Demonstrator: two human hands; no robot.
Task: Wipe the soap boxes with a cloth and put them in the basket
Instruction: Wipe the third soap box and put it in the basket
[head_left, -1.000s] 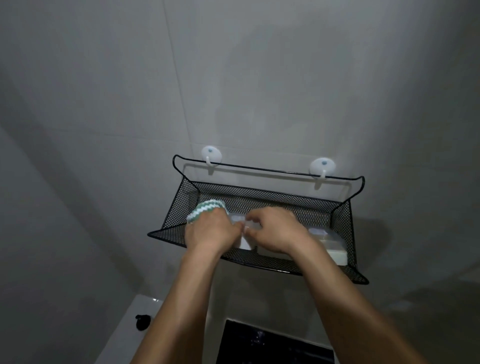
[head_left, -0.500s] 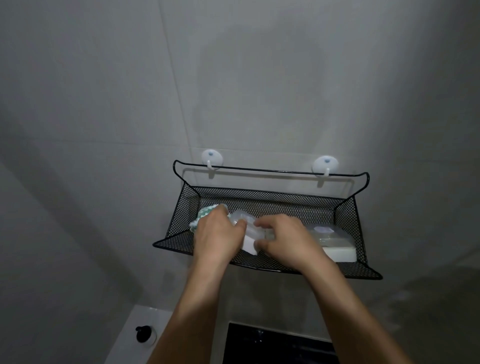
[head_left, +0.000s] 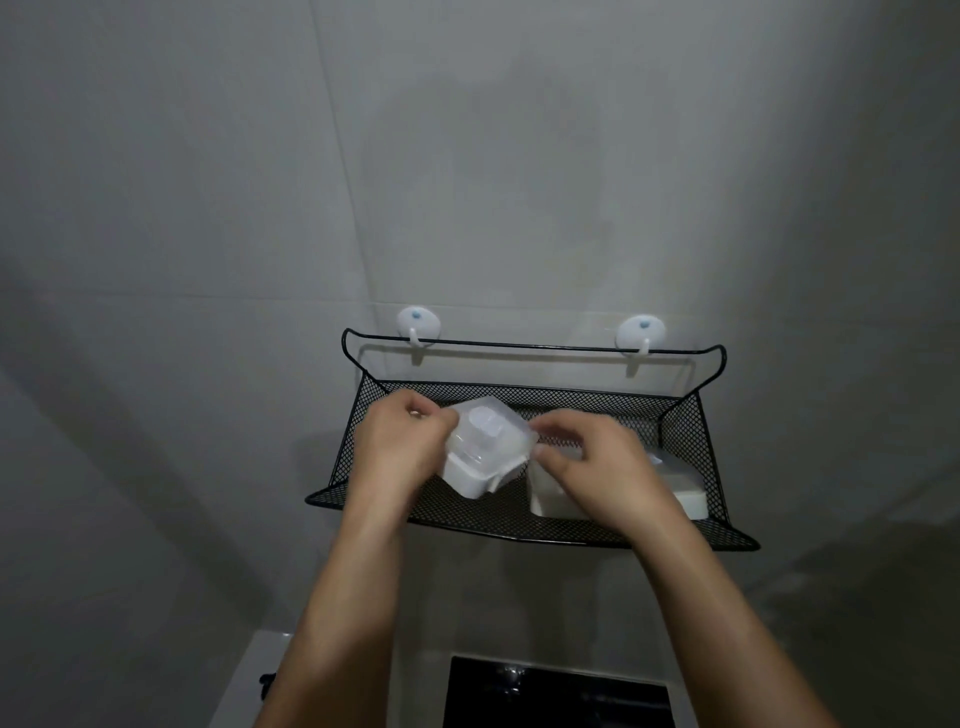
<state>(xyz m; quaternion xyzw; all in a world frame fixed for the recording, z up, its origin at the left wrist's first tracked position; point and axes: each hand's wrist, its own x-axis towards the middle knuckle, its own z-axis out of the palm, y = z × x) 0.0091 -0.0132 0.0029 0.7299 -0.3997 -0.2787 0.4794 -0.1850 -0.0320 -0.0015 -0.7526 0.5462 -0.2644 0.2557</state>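
**Head view: soap box held over the basket**

Head camera is looking at a black mesh basket (head_left: 685, 431) hanging from two white wall hooks, the left hook (head_left: 418, 322) and the right hook (head_left: 640, 331), on a grey tiled wall (head_left: 208, 208).

We are holding a translucent soap box (head_left: 485, 444) with both hands inside the left half of the basket, tilted so that its clear lid is facing up and toward the camera. Our left hand (head_left: 397, 452) is gripping the left end of this box with curled fingers. Our right hand (head_left: 597, 462) is pinching the box's right edge between thumb and fingertips.

We are seeing a second soap box (head_left: 550, 496) resting on the basket floor just right of the held box, partly covered by our right hand. A third soap box (head_left: 688, 493) is lying at the right end of the basket, near the side mesh.

We cannot tell whether the cloth is in the left hand; it is not showing here.

Below the basket, a black panel (head_left: 561, 696) is showing, and a small dark object (head_left: 267, 680) is sitting on a white surface (head_left: 249, 675) below the basket's left corner.
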